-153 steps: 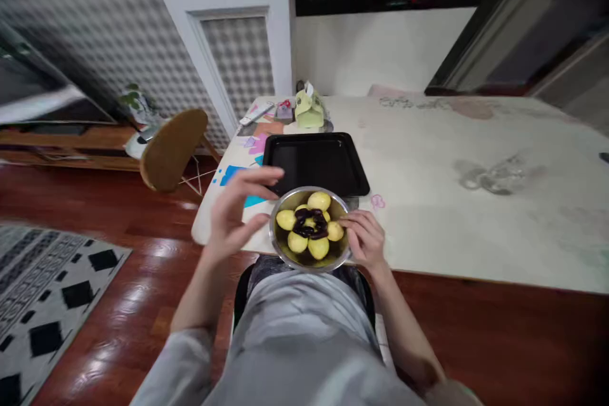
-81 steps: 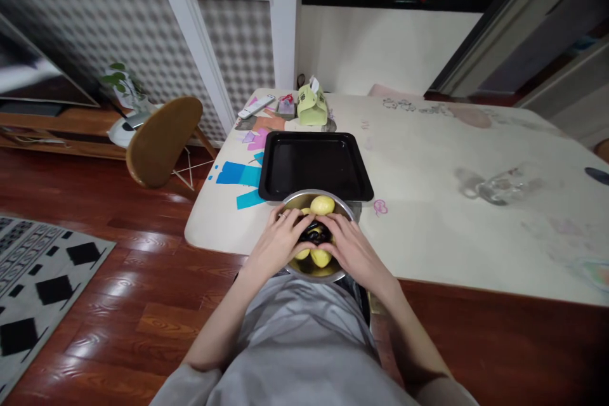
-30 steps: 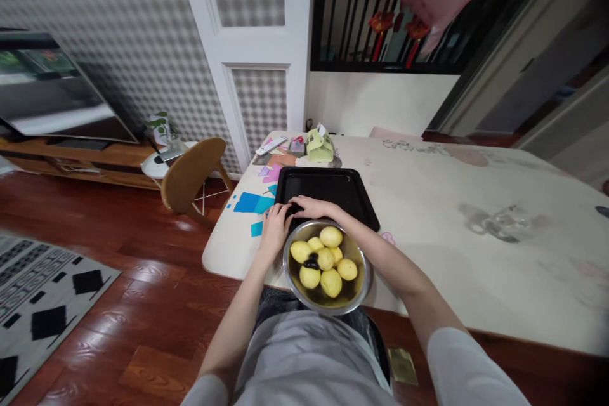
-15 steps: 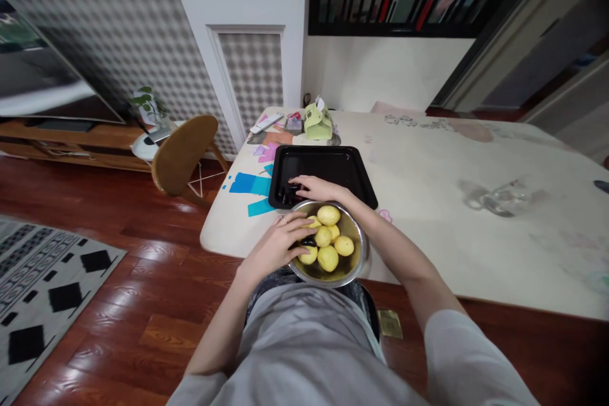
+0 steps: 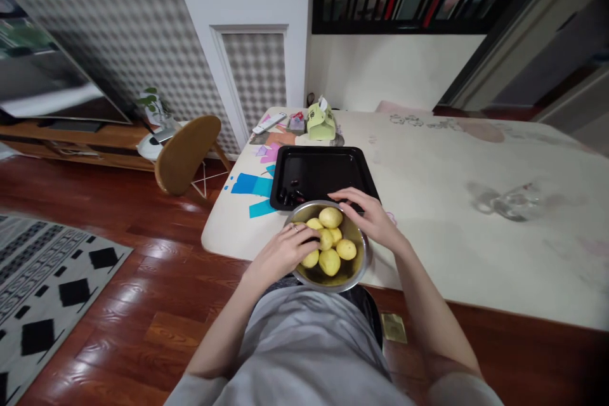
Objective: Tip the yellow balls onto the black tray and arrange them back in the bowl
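A steel bowl [image 5: 365,254] stands in front of my body at the table's edge, holding several yellow, potato-like pieces [image 5: 329,262]. Over its left side, my left hand [image 5: 285,248] reaches in with bent fingers closed around something dark and mostly hidden. My right hand [image 5: 368,216] hovers at the bowl's far right rim, fingers stretched out and holding nothing. Beyond the bowl lies a black tray [image 5: 328,168]. Several small, dark, glossy pieces [image 5: 292,193] rest in its near left corner; their kind is too small to tell.
The white table [image 5: 428,241] carries a green tissue box [image 5: 321,122], a white remote [image 5: 269,123] and, at right, a clear glass vessel [image 5: 516,203]. Blue paper-like shapes [image 5: 247,184] show left of the tray. A wooden chair [image 5: 185,155] stands left of the table.
My right hand has moved from the tray's left corner back and right to the bowl's rim, uncovering the dark pieces. My left hand's fingers have closed more over the dark thing.
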Demonstrator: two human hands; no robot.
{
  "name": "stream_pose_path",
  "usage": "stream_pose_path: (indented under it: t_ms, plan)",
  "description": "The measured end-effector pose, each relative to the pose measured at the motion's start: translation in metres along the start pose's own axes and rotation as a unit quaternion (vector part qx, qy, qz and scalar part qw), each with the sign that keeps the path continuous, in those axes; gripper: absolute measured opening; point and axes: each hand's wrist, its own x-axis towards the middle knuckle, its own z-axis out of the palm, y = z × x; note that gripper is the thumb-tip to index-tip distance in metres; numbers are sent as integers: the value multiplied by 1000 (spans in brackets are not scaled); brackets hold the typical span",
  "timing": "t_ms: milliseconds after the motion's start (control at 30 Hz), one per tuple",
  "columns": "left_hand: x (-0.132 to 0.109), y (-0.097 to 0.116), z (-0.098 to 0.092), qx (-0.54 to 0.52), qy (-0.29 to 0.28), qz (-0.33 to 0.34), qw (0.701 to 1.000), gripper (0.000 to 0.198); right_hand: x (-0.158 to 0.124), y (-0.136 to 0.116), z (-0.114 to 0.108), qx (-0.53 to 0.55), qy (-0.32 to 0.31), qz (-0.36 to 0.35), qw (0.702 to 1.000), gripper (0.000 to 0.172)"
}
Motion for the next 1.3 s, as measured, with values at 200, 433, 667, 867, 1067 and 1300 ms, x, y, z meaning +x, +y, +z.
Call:
stream_pose_path:
  t_ms: [200,433,667,867,1067,1300]
  plan:
    - [-4,4,2,16,20,26,999,20,-58,3,12,-66,139,94,983,28]
    - [-4,4,-8,35,-34,-4,999,21,-96,9,35,8,161,222,962,51]
    - [-8,2,-13,-25,4,-18,1000,21,-95,6,47,51,120,284,950,43]
    - [0,-40,-23,-108,157,-100,977,12,-94,13,51,14,140,300,943,40]
    - [21,-111,14,-103,170,-183,963,13,-92,15,55,37,141,304,941,42]
    - [18,-124,38,-67,153,-210,963,17,-90,13,48,25,154,284,946,40]
